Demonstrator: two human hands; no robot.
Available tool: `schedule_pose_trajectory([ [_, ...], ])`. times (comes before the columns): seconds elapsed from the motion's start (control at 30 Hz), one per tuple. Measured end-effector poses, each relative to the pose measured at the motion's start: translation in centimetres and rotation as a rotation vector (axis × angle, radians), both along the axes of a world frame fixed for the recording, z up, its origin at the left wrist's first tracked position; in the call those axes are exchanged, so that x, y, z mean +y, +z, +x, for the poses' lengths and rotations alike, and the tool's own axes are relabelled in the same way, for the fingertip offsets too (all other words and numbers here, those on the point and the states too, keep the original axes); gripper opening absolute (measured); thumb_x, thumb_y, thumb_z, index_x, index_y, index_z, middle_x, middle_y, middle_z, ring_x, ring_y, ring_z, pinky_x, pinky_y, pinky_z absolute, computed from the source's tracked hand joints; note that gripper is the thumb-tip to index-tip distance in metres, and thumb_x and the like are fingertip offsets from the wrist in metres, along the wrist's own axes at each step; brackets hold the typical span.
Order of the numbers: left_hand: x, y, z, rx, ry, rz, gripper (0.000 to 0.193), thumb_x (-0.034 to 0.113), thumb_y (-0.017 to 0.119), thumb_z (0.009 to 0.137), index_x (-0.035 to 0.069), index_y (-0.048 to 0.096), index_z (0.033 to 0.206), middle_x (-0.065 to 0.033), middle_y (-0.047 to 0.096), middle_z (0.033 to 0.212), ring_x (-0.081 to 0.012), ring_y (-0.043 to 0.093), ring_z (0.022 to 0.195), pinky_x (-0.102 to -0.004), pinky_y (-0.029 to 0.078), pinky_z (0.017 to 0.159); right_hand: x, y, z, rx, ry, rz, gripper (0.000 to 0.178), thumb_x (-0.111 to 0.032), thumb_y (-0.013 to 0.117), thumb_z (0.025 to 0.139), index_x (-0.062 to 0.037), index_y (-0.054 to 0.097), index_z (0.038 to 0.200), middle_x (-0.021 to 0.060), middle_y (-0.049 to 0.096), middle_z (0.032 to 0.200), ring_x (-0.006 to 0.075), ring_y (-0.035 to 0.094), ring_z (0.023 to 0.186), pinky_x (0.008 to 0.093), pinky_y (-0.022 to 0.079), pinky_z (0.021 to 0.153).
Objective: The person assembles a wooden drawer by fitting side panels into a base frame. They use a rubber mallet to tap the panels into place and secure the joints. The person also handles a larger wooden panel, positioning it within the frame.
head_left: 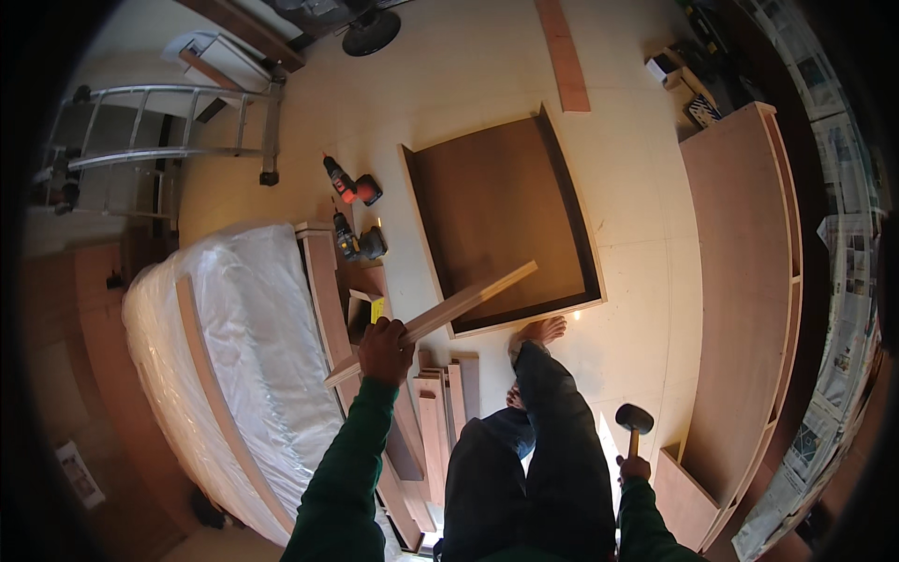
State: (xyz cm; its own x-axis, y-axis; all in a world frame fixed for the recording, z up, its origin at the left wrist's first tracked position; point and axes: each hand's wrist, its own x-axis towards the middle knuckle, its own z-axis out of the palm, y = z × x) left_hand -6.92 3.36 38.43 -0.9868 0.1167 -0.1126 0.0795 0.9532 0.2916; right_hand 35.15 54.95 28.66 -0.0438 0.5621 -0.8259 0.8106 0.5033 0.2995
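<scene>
My left hand (384,351) is closed round a wooden strip (468,297), holding it near its lower end. The strip slants up to the right, and its far end overlaps the near part of a shallow wooden tray-like frame (573,192) on the floor. In my right hand (634,467), low on the right, is a mallet (634,419) with a dark head and a light handle. The head points up and touches nothing that I can see. My bare foot (543,330) rests beside the frame's near edge.
Two cordless drills (346,183) lie left of the frame. A plastic-wrapped bulky piece (257,309) stands at left, near a metal ladder (169,155). Several boards (433,421) lie by my legs. A long wooden panel (744,244) runs along the right; another board (562,56) lies at the back.
</scene>
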Motion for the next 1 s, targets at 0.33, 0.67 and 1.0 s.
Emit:
schedule_pose_trajectory([
  [0.33,7.3,5.0,-17.1,0.365,-0.135,0.168,0.024,0.007,0.076,0.081,0.008,0.063,0.100,-0.0123,0.065,0.101,-0.0375,0.064,0.099,-0.0463,0.054,0.076,-6.9,8.5,-32.4,0.940,-1.129,-0.182,0.026,-0.028,0.077,0.090,-0.0069,0.061,0.089,-0.0021,0.044,0.057,0.0108,0.043,0.040,0.0267,0.038,0.039],
  [0.67,17.0,-1.4,-27.5,0.042,-0.234,0.063,0.047,0.003,0.068,0.081,0.019,0.057,0.123,-0.0114,0.070,0.108,-0.0360,0.066,0.103,-0.0497,0.052,0.085,-20.8,3.2,-41.2,1.004,-1.490,-0.345,0.018,-0.022,0.071,0.091,-0.0065,0.062,0.093,-0.0008,0.045,0.060,0.0093,0.040,0.041,0.0245,0.035,0.036],
  [1.0,14.3,-18.3,-35.6,0.104,-0.479,0.264,0.059,-0.001,0.072,0.071,0.011,0.056,0.127,-0.0104,0.066,0.122,-0.0333,0.060,0.119,-0.0505,0.045,0.107,-21.5,0.4,-46.9,0.895,-1.411,-0.029,0.030,-0.037,0.072,0.090,-0.0092,0.062,0.093,-0.0013,0.041,0.057,0.0106,0.040,0.043,0.0275,0.037,0.041],
])
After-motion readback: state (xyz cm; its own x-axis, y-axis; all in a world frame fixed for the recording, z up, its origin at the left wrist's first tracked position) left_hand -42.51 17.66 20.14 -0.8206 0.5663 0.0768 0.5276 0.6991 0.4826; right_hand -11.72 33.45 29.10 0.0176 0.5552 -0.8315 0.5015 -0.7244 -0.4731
